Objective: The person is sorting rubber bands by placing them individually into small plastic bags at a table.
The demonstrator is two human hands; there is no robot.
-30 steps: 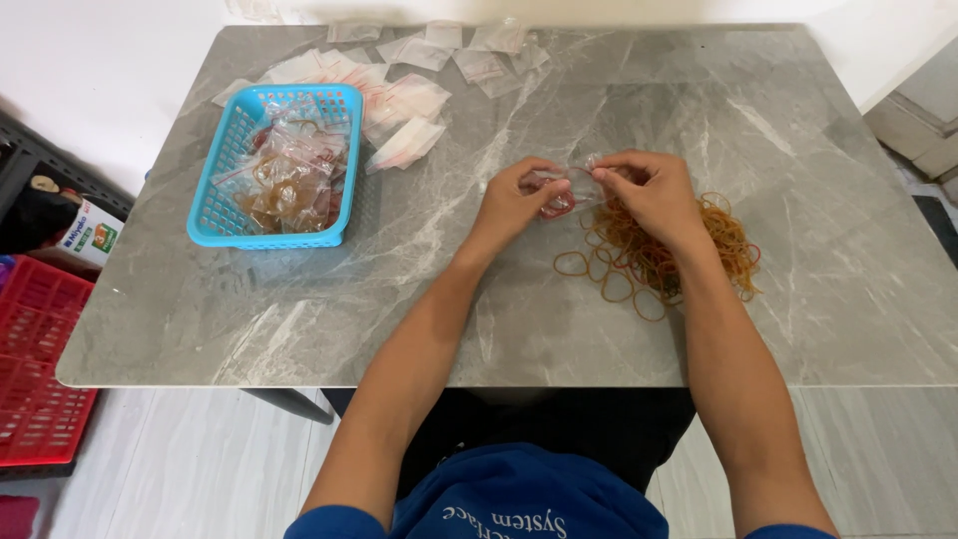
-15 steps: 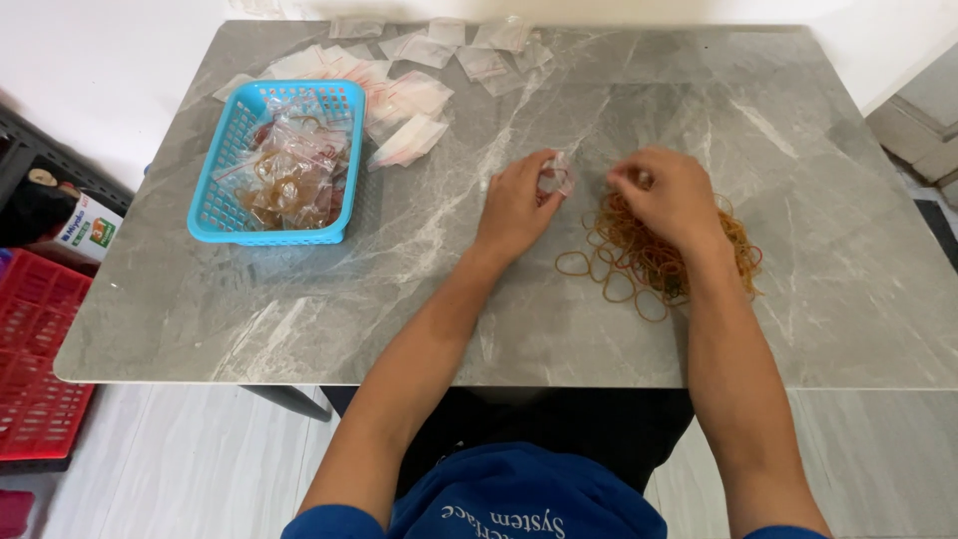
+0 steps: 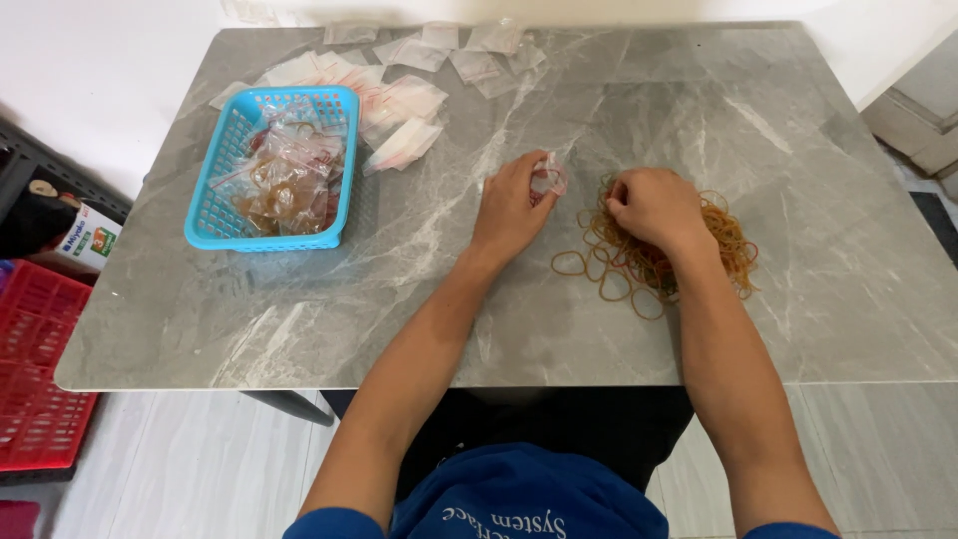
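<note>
Seated at a grey marble-patterned tabletop (image 3: 798, 299), both bare forearms reaching forward. Left hand (image 3: 511, 205) pinching a small clear plastic zip bag (image 3: 549, 178) between thumb and fingertips, held just above the tabletop near its middle; something reddish inside the bag, probably a few bands, though too small to tell for certain. Right hand (image 3: 654, 207) curled down into a loose pile of tan and orange rubber bands (image 3: 733, 245), fingers bent and buried in the heap; whether anything is actually gripped, impossible to tell from this angle. Bag and pile near each other, just apart.

Further left, a light-blue perforated plastic basket (image 3: 215, 195) holding a mound of filled clear bags (image 3: 289, 180), tan and red bands showing through the plastic. Behind and beside the basket, along the far edge, a scatter of flat empty clear bags (image 3: 414, 100). Off the tabletop on the left, a red plastic crate (image 3: 35, 369) on the floor.

Judging by the layout: a good share already bagged and dropped in the basket, one bag in hand, yet a sizeable heap of loose bands and many empty bags left, so likely somewhere around the middle.
</note>
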